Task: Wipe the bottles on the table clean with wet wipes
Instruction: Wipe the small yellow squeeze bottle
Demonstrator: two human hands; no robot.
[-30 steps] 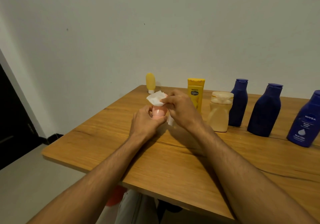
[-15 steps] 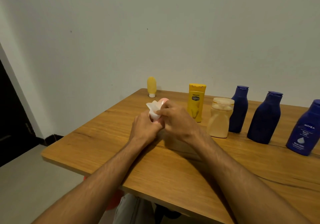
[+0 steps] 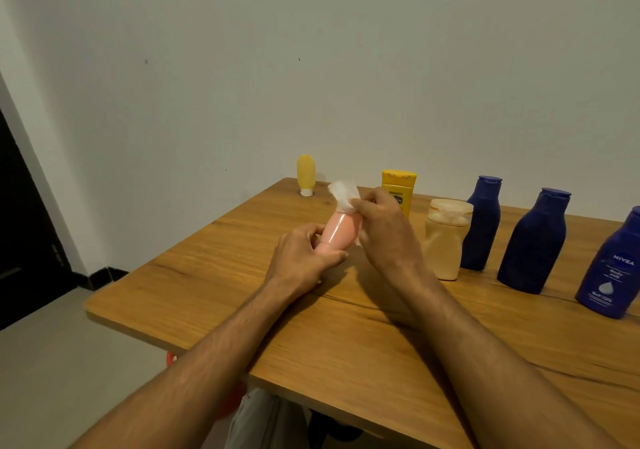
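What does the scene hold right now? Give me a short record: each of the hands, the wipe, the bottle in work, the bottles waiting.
left hand: grips the lower end of the pink bottle, held tilted
right hand: pinches the wet wipe over the bottle's upper end
waiting upright on the table: small yellow bottle, yellow tube, beige bottle, blue bottle, second blue bottle, Nivea bottle

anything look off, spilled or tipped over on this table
Nothing spilled or tipped. One oddity: the small yellow bottle stands cap-down, alone at the far corner, away from the others. The pink bottle tilts only because the left hand grips it.
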